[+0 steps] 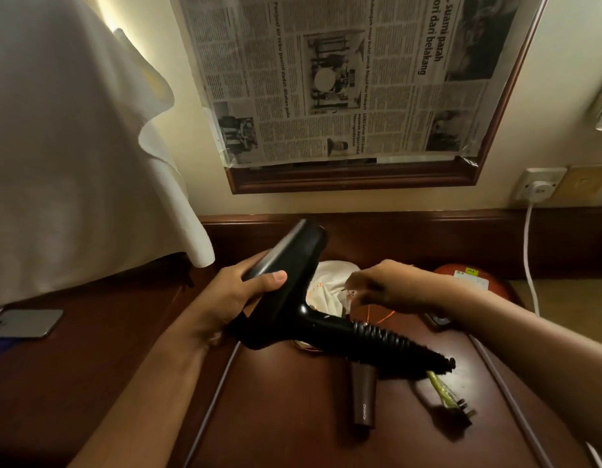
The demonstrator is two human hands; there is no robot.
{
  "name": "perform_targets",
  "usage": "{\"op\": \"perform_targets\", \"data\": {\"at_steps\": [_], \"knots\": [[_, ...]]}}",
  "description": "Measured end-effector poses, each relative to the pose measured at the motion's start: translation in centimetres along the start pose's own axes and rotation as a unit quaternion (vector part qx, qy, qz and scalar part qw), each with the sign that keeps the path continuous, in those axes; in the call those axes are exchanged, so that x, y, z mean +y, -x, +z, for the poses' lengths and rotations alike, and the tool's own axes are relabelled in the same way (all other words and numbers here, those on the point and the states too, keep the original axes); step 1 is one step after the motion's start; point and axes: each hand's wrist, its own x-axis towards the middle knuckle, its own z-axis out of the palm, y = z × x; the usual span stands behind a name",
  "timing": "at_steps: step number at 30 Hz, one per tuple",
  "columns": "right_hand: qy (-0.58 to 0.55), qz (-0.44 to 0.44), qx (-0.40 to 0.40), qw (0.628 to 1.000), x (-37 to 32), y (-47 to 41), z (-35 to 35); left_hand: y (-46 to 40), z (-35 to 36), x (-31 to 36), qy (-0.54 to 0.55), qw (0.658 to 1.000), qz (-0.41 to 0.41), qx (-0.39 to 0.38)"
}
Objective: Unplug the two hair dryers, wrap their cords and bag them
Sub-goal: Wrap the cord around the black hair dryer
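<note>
Left hand [225,292] grips the black hair dryer [292,285] by its barrel above the counter [292,427], cord [387,342] already coiled round handle, freeing right hand [394,282] to pinch the white bag [326,285] open, probably.

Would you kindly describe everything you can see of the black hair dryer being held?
The black hair dryer looks like matte plastic, with a sheen along its barrel. The left hand holds the barrel, which points up and away towards the wall. Its handle runs down to the right, wound tightly with the black cord. The plug hangs past the handle's end, above the dark wooden table.
</note>
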Motion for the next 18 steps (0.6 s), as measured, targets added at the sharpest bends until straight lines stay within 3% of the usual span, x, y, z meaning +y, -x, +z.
{"op": "perform_targets", "data": {"at_steps": [4,7,9,13,18], "knots": [[0.181,-0.001,-0.057,0.982,-1.2,-0.7,0.2,-0.3,0.6,0.2,-0.038,0.999,-0.002,-0.015],[0.354,-0.053,-0.034,0.933,-1.4,-1.0,0.2,-0.8,1.0,-0.6,-0.079,0.997,-0.009,0.007],[0.409,-0.071,-0.004,0.91,-1.1,-1.2,0.2,-1.2,1.3,-1.4,-0.111,0.993,-0.009,0.03],[0.384,-0.044,0.005,0.922,-1.2,-1.1,0.4,-2.1,1.8,-2.9,-0.121,0.987,-0.003,0.106],[0.202,0.024,0.07,0.977,-2.0,-1.3,0.8,-3.3,2.4,-4.5,-0.117,0.976,0.015,0.181]]}}
